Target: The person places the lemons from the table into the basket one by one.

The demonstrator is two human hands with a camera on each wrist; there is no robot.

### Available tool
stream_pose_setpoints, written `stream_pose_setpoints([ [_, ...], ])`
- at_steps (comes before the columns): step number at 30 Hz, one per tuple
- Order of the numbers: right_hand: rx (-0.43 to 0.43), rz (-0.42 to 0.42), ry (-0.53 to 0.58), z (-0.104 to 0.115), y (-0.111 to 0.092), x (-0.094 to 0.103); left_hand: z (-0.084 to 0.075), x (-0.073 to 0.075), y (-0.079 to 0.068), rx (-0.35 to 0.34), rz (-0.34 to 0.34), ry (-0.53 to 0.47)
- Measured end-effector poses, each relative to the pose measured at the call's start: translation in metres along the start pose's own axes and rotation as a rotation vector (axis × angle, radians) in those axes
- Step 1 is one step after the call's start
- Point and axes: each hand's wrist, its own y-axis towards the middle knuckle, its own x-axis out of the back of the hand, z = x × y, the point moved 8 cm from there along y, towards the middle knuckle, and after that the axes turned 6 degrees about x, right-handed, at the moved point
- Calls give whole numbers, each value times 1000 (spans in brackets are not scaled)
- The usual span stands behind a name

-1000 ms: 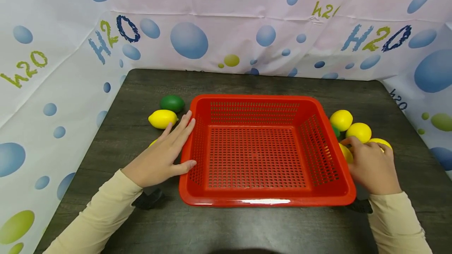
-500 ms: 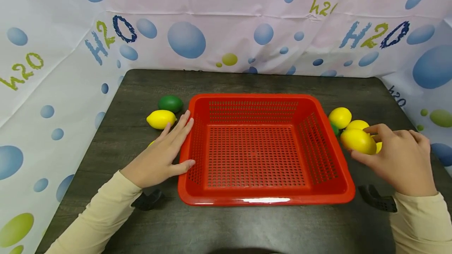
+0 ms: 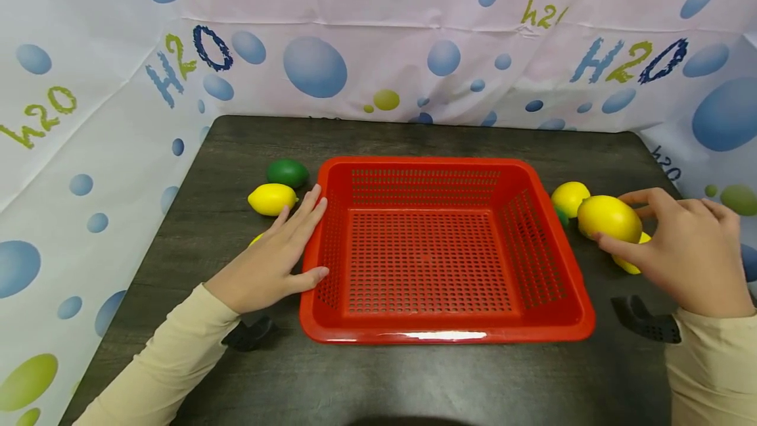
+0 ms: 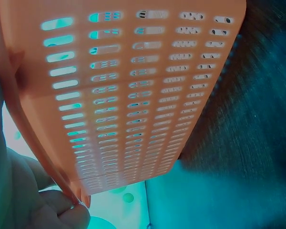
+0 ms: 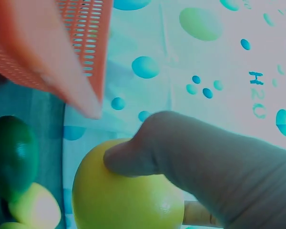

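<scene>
A red plastic basket (image 3: 426, 261) with perforated walls and floor stands mid-table, nothing inside it. My left hand (image 3: 269, 258) rests on its left rim, fingers straight and spread; the left wrist view shows fingertips (image 4: 74, 214) right at the rim. On the right, my right hand (image 3: 688, 248) pinches a lemon (image 3: 609, 219) between thumb and fingers, held above the others. In the right wrist view the thumb presses against this lemon (image 5: 128, 195). Behind and below it lie another lemon (image 3: 570, 198), a partly covered lemon (image 3: 629, 263) and a mostly hidden green fruit (image 3: 562, 217).
Left of the basket lie a green fruit (image 3: 287, 173), a lemon (image 3: 272, 200) and a yellow fruit mostly hidden by my left hand. The dark wooden table (image 3: 414, 380) ends at a patterned curtain (image 3: 378, 51) behind and at the sides.
My right hand has picked up a lemon from beside the basket's right wall, lifting it and moving it right. The left hand and basket stay in place.
</scene>
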Motion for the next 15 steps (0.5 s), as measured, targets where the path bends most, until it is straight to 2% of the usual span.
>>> stream_pose_setpoints([
  [9, 26, -64, 19, 13, 10, 15, 0, 0, 0, -4, -6, -7],
  [15, 65, -124, 72, 24, 17, 22, -1, 0, 0, -12, -16, -13],
])
